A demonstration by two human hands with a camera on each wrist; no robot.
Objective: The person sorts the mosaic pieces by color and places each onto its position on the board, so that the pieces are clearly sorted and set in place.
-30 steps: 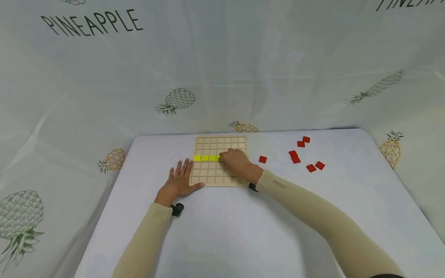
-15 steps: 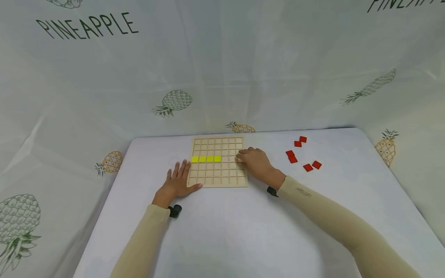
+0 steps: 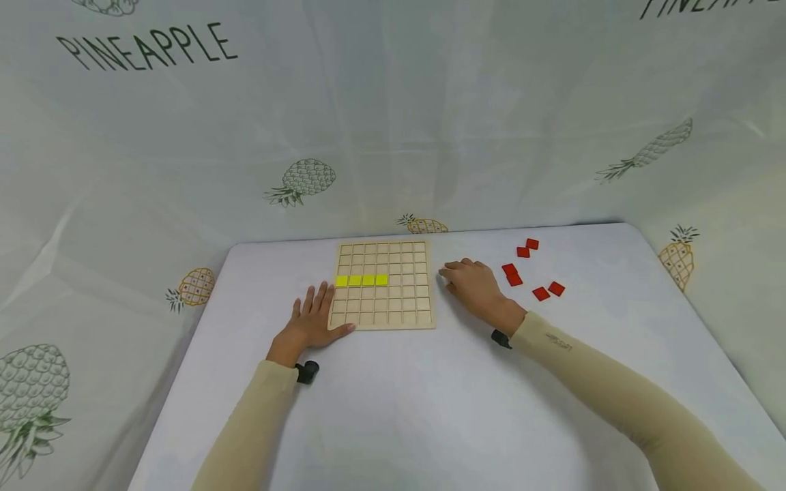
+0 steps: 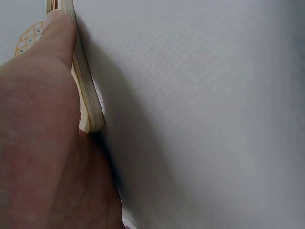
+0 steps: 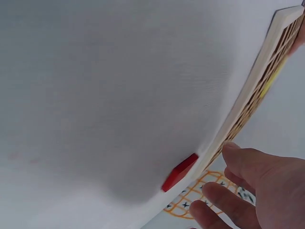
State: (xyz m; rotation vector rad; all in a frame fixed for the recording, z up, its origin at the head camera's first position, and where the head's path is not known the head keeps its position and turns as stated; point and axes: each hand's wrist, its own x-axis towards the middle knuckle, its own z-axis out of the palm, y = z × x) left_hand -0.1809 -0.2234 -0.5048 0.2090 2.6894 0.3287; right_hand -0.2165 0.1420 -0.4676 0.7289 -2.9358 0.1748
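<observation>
A wooden grid board point(image 3: 402, 303) lies on the table, with several yellow square tiles point(image 3: 368, 280) in a row from its left edge. Spread flat, my left hand point(image 3: 310, 324) rests against the board's left side; its thumb touches the lower left corner, and the left wrist view shows the board's edge point(image 4: 86, 88) beside that hand. My right hand point(image 3: 477, 288) hovers just right of the board, fingers loosely bent and apart. The right wrist view shows a single red tile point(image 5: 180, 171) on the table near these fingers, holding nothing; the hand hides it in the head view.
Several red square tiles lie in loose pairs to the right: one pair point(image 3: 512, 275) near the right hand, another point(image 3: 541, 294) nearer me, a third point(image 3: 527, 248) farther back. A pineapple-print cloth point(image 3: 381, 123) hangs behind the white table point(image 3: 381, 409).
My right hand has left the rightmost yellow tile and moved right, off the board, over the nearest red tile. The left hand stays in place. The head view has shifted slightly.
</observation>
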